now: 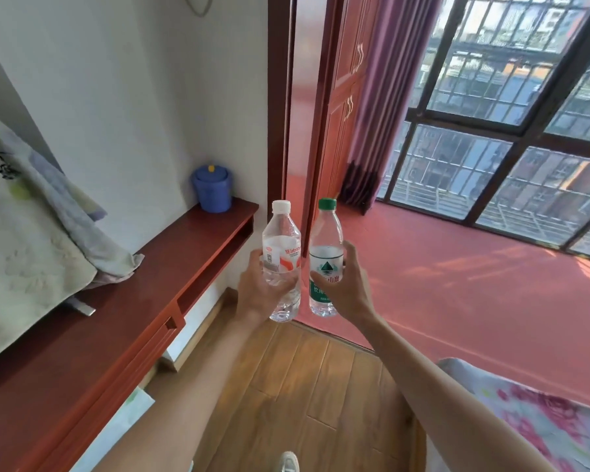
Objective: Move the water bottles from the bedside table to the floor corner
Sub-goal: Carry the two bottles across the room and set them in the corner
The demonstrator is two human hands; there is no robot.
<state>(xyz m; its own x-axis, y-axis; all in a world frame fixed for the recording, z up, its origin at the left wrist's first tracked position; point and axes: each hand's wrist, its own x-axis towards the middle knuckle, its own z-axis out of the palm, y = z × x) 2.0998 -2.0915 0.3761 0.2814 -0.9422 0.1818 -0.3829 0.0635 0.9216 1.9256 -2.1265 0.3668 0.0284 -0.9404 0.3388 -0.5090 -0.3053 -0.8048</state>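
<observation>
Two floors (307, 379): wood, then red.

Your head cam is bright, daylight only, coming in through the barred window (511, 107) on the right. You get sun patches and soft bar shadows on the red floor (457, 267), and a warm glare spot on the wood floor (297, 379). Strong fisheye: the wall and door frame (280, 97) bow near the edges. Overall slightly soft, with visible compression smear.
</observation>
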